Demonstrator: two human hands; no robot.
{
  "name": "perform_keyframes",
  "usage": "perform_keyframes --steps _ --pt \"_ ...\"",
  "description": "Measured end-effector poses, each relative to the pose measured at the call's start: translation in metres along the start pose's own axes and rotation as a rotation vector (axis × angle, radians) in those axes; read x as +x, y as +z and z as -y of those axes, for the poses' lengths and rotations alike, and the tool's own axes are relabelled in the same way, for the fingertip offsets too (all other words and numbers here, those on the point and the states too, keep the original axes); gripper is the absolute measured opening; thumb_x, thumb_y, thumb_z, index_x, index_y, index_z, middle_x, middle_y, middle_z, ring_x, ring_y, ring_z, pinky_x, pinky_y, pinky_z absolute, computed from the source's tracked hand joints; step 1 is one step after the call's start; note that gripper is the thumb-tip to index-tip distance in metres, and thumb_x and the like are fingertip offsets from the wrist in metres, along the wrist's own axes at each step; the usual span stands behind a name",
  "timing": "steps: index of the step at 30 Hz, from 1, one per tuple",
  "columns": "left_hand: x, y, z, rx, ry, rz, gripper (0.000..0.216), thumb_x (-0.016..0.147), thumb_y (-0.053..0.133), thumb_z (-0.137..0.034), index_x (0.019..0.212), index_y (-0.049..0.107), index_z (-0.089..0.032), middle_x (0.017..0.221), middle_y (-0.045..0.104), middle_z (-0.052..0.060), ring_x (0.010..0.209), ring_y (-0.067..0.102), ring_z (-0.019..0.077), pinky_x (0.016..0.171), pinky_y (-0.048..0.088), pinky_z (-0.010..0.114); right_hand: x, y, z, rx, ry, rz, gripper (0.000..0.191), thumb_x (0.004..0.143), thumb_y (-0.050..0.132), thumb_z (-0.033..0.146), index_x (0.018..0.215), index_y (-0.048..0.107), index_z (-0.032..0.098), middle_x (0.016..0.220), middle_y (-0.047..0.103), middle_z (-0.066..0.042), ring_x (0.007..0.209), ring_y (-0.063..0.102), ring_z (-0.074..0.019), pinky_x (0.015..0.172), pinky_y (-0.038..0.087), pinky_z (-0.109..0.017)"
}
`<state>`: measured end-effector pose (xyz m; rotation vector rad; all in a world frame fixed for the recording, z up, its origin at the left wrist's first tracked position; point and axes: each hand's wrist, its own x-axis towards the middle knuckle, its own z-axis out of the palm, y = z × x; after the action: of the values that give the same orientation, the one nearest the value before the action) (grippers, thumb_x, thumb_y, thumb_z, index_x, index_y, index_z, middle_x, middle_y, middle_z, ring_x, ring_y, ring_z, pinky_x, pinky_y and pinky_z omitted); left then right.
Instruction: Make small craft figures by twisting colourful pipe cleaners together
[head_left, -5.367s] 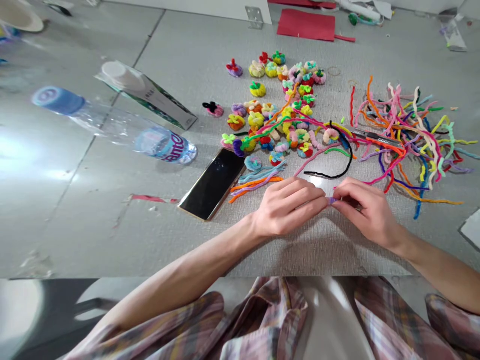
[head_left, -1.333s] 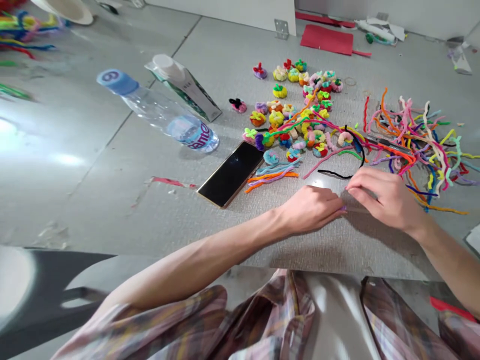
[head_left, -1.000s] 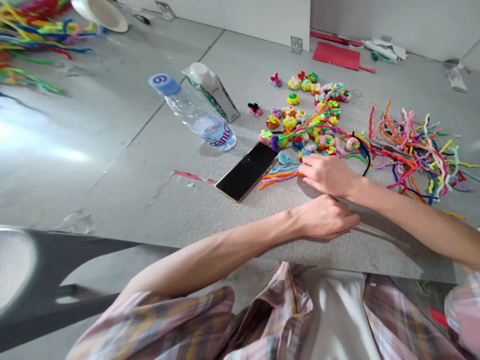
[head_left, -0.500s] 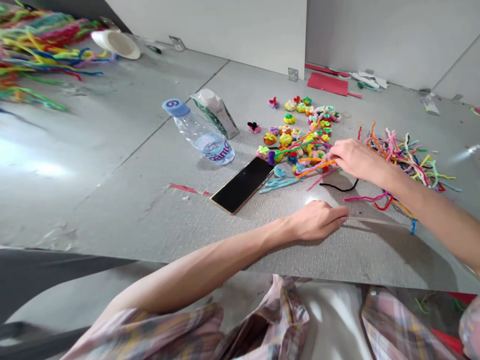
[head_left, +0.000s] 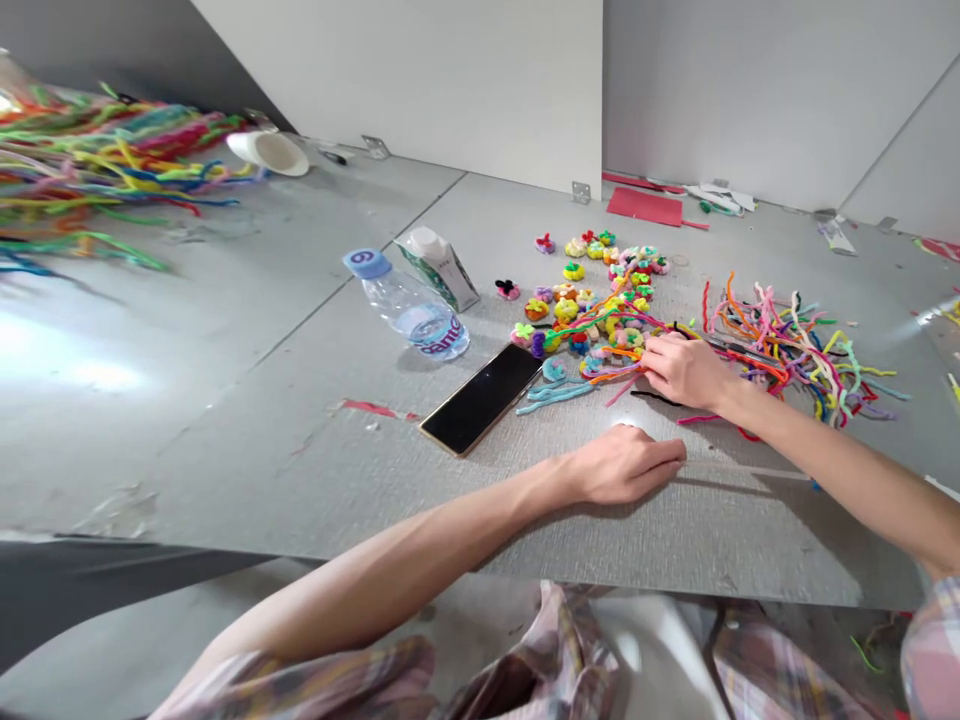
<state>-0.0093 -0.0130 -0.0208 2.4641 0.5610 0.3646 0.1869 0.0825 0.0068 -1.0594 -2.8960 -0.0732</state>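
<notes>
My left hand (head_left: pixel 628 467) rests on the table, fingers closed around one end of a thin pale stem (head_left: pixel 739 467). The stem runs right, to a small blue tip near my right forearm. My right hand (head_left: pixel 686 372) is closed at the edge of the loose fuzzy pipe cleaners; what its fingers pinch is hidden. Behind its knuckles is a long dark grey tool (head_left: pixel 739 352), partly covered. Left of that hand lie several small pipe-cleaner flowers (head_left: pixel 566 308) and light blue pipe cleaners (head_left: pixel 559 395). A tangled pile of pipe cleaners (head_left: pixel 806 345) spreads to the right.
A black phone (head_left: pixel 480 400) lies left of the flowers. Behind it stand a clear bottle (head_left: pixel 416 315) and a white carton (head_left: pixel 442 268). Far left are bundled pipe cleaners (head_left: pixel 135 165) and a tipped white cup (head_left: pixel 270 153). Red card (head_left: pixel 645 206) lies by the back panel.
My right hand has moved toward me and slightly left, uncovering the grey tool behind it. My left hand still holds the pale stem. The whole view has shifted slightly down.
</notes>
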Motion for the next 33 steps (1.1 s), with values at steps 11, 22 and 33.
perform_keyframes --steps 11,22,33 --pt "-0.001 -0.004 0.000 -0.179 -0.044 0.022 0.027 0.115 0.039 -0.034 0.107 0.062 -0.021 0.070 0.065 0.000 0.060 0.057 0.0161 0.064 0.035 0.030 0.009 0.001 -0.012 0.141 -0.025 -0.001 0.023 0.105 0.054 0.011 0.110 0.077 0.015 0.113 0.076 -0.013 0.101 0.068 -0.0242 0.090 0.047 -0.035" --pt "0.004 0.001 0.005 -0.997 -0.242 -0.182 0.034 0.115 0.037 -0.053 0.111 0.048 -0.021 0.089 0.065 0.001 0.065 0.053 0.0118 0.061 0.041 0.026 -0.031 -0.098 -0.039 0.369 0.270 -0.249 0.016 0.101 0.059 0.026 0.091 0.071 0.022 0.079 0.070 -0.002 0.068 0.059 -0.0185 0.070 0.044 -0.035" --pt "0.007 -0.001 -0.008 -1.251 -0.226 -0.510 0.034 0.108 0.059 -0.054 0.116 0.050 -0.022 0.081 0.040 -0.005 0.068 0.034 0.0120 0.064 0.031 0.028 -0.111 -0.068 0.044 0.788 0.531 -0.592 0.019 0.102 0.067 0.035 0.085 0.067 0.027 0.066 0.059 0.001 0.058 0.053 -0.0163 0.055 0.042 -0.033"
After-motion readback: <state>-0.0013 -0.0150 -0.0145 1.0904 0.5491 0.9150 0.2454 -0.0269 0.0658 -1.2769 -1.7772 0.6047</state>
